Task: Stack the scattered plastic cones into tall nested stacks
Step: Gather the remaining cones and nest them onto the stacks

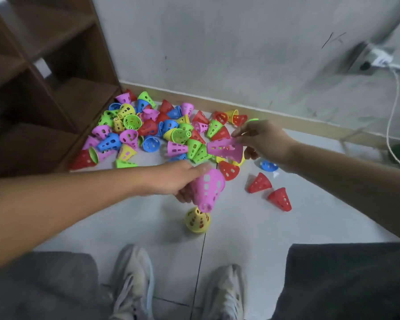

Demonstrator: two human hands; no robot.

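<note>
A heap of perforated plastic cones (pixel 148 130) in pink, green, blue, yellow and red lies on the floor by the wall. My left hand (pixel 176 181) grips a pink cone (pixel 207 190), tilted with its narrow end down, just above a yellow cone (pixel 197 220) that stands upright on the floor. My right hand (pixel 263 139) pinches the wide rim of another pink cone (pixel 224 147), lifted sideways over the heap's right edge. Three red cones (pixel 260 183) and a blue one (pixel 268 166) lie apart to the right.
A dark brown shelf unit (pixel 44 88) stands at the left against the heap. The wall and its baseboard (pixel 286 118) run behind. A white cable (pixel 393 116) hangs from a socket at the right. My knees and shoes (pixel 134 280) fill the bottom edge.
</note>
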